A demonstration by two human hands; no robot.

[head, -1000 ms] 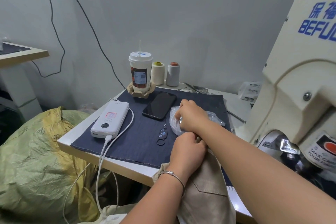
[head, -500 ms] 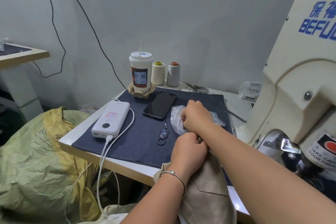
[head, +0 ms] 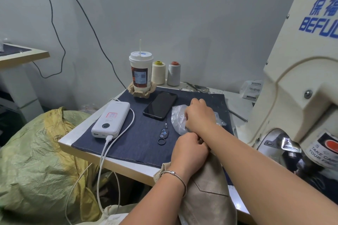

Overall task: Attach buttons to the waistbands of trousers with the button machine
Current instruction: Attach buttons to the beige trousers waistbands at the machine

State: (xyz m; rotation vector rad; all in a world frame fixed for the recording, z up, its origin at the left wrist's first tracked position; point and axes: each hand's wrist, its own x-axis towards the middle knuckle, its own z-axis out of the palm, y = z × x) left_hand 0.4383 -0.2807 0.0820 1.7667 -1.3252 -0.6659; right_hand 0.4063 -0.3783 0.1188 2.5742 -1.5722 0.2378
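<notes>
No button attached yet, judging by position: right hand (head: 199, 115) fingers curled inside clear plastic bag (head: 178, 120), grip contents unseen; left hand (head: 190, 150) clamps beige trousers (head: 206, 192) at bench's near edge, short of cream button machine (head: 300, 82).

- Trousers (head: 204, 193): beige cloth, matt, slightly coarse.
- Bag (head: 178, 118): clear crinkled plastic, shiny.
- Mat (head: 139, 139): dark denim-like cloth, matt.
- Phone (head: 160, 105): glossy black screen.
- Power bank (head: 111, 119): smooth white plastic.
- Button machine (head: 296, 82): cream painted casing, smooth.

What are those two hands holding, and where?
The left hand grips the beige trousers at their top edge. The right hand rests on the clear plastic bag; whether it pinches anything cannot be told.
</notes>
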